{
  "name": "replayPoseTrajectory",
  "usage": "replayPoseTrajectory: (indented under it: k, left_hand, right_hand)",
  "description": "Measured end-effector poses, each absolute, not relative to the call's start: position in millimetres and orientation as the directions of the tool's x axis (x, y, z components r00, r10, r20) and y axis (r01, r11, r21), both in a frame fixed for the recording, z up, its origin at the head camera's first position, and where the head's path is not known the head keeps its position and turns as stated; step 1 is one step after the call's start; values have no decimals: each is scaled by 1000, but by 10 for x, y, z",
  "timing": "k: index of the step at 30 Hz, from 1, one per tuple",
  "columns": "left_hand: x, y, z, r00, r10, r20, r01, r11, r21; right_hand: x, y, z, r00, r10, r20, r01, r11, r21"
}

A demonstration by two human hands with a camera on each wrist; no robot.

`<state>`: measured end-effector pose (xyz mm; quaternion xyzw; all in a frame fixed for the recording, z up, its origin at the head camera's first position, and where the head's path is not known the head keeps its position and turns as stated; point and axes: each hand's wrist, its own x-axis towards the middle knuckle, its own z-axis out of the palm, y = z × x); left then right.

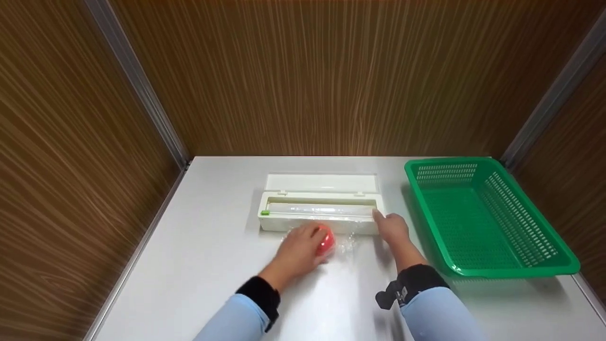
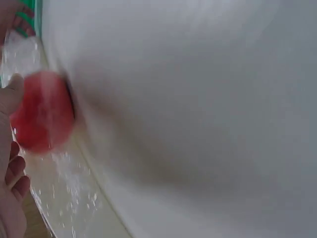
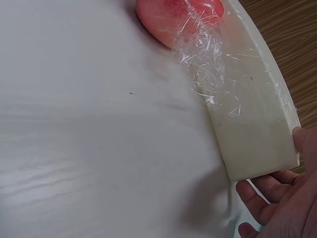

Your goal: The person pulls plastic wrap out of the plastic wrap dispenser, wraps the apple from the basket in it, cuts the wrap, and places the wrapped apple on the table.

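A white cling film dispenser (image 1: 284, 225) lies on the table with its lid (image 1: 326, 182) folded back, showing the film roll (image 1: 317, 209) inside. Clear cling film (image 3: 205, 64) runs down over its front to a smooth, round red thing, fruit-like in shape (image 1: 326, 242), which is wrapped in the film. My left hand (image 1: 298, 248) grips this red thing close against the dispenser's front; the left wrist view has the thumb on it. With thumb on top and fingers at the end face, my right hand (image 1: 394, 229) holds the dispenser's right end.
A green slider (image 1: 265, 212) sits at the left end of the dispenser's edge. To the right stands a green plastic basket (image 1: 431, 227) with slotted sides. Wood-grain panels (image 1: 303, 80) enclose the white table (image 1: 199, 265) at the back and both sides.
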<state>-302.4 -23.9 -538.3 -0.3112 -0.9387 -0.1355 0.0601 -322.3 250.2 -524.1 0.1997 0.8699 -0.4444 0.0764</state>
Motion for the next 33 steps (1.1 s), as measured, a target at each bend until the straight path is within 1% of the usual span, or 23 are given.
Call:
replayPoseTrajectory:
  k: [2, 3, 6, 11, 14, 16, 19, 22, 25, 28, 31, 33]
  left_hand:
    - [-2996, -137, -5422, -810, 559, 180, 586, 788, 189]
    - [-2991, -107, -5434, -825, 539, 172, 564, 804, 187]
    - [-3023, -52, -5472, -846, 499, 191, 530, 827, 189]
    - [-3094, 33, -5535, -828, 490, 274, 545, 818, 184]
    - [-3101, 40, -5553, -819, 485, 308, 555, 805, 208]
    - [-3079, 17, -5560, -827, 480, 292, 547, 807, 223]
    - [-3025, -12, -5563, -837, 474, 273, 536, 812, 233]
    - [-2939, -16, -5564, -835, 484, 261, 540, 812, 223]
    - [-2839, -8, -5551, -829, 501, 247, 551, 805, 217]
    - [-2759, -9, -5540, -818, 525, 234, 568, 800, 191]
    - [-2738, -26, -5518, -793, 548, 266, 595, 790, 146]
    - [-2766, -37, -5503, -775, 554, 304, 606, 788, 108]
  right_hand:
    - [-3242, 2493, -5245, -914, 279, -294, 402, 536, -742]
    - [-3252, 2484, -5247, -915, 282, -288, 400, 539, -741]
    - [-3283, 2460, -5243, -915, 295, -277, 399, 546, -736]
    - [-3348, 2510, -5222, -917, 272, -294, 400, 594, -698]
    - [-3350, 2546, -5212, -918, 242, -315, 397, 577, -714]
    - [-3318, 2537, -5213, -915, 267, -304, 403, 539, -740]
    - [-3256, 2464, -5199, -911, 351, -216, 379, 507, -774]
    - [-3192, 2319, -5155, -921, 381, -85, 299, 547, -782]
    - [-3128, 2142, -5092, -955, 292, 43, 163, 643, -748]
    - [-3063, 1990, -5054, -979, 144, 146, 7, 735, -677]
    - [-3032, 1894, -5052, -984, -29, 176, -130, 793, -596]
    - [-3029, 1856, -5059, -978, -135, 156, -199, 813, -548]
